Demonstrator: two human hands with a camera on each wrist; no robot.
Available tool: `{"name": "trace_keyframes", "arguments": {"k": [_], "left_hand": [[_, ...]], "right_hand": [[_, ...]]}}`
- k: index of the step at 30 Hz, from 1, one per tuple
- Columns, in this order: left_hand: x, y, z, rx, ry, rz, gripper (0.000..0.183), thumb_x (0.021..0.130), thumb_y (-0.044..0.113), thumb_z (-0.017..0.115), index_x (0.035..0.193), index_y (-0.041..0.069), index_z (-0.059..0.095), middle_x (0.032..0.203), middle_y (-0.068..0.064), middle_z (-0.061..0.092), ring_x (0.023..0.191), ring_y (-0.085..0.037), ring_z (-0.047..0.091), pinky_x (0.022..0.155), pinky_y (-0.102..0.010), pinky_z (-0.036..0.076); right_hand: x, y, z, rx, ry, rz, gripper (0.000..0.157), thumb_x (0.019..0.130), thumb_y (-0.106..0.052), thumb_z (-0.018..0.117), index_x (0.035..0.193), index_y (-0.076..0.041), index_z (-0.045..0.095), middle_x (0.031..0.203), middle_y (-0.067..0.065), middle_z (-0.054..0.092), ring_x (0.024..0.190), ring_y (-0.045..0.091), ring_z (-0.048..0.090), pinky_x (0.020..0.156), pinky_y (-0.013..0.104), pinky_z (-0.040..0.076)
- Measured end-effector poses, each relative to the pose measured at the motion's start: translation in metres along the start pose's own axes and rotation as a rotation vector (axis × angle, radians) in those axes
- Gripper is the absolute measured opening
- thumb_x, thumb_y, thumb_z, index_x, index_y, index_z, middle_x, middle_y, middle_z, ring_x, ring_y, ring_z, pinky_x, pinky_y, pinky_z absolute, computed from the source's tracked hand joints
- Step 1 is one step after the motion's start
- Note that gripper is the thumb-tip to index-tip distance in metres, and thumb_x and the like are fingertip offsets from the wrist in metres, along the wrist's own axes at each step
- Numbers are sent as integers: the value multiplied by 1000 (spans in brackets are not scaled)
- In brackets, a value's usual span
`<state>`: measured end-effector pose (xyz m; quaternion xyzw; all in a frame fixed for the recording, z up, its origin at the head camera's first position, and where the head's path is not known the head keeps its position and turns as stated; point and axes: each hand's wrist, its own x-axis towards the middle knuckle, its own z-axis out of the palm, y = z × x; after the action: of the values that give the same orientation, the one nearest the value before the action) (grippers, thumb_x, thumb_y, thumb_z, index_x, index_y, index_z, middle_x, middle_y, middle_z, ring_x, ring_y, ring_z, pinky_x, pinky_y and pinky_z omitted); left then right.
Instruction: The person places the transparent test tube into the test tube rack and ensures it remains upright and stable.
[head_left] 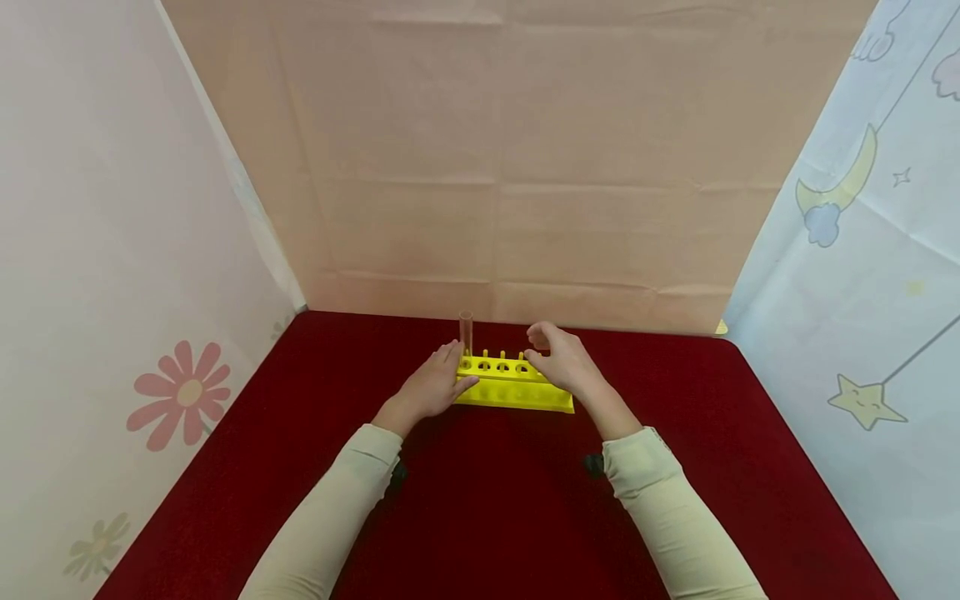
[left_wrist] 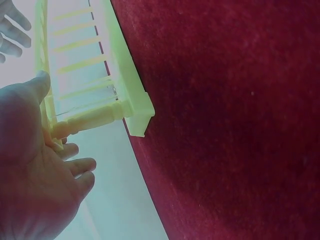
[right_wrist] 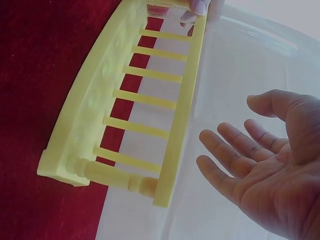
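A yellow test tube rack (head_left: 513, 393) stands on the red table, with a row of holes along its top plate. One clear test tube (head_left: 466, 332) stands upright in the hole at its left end. My left hand (head_left: 435, 382) holds that end of the rack, the thumb at the front edge and the fingers around the far side. In the left wrist view the thumb (left_wrist: 40, 86) lies against the top plate. Over the rack's right end hovers my right hand (head_left: 566, 360); the right wrist view shows its palm (right_wrist: 270, 175) apart from the rack, fingers loosely spread.
The red cloth-covered table (head_left: 480, 517) runs back to a plain tan backdrop (head_left: 495, 167). White printed sheets hang at both sides, one with a pink flower (head_left: 187, 392), the other with a yellow moon (head_left: 847, 187) and star.
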<state>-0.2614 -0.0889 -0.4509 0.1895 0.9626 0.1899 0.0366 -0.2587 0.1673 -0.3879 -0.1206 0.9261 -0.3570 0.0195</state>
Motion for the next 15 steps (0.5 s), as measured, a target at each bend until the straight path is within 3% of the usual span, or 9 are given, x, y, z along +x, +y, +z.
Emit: {"name": "trace_keyframes", "arguments": {"k": [15], "left_hand": [[1,-3,1,1,-2,-2,83,104,54,45,162,5,13,167,-16,20,152,-34,26,122,-47,26]], "right_hand": [[-5,10,-8,-15,23,13,37,100,-22,63,134,-9,54,137,15,61,128,32,56,103,51,48]]}}
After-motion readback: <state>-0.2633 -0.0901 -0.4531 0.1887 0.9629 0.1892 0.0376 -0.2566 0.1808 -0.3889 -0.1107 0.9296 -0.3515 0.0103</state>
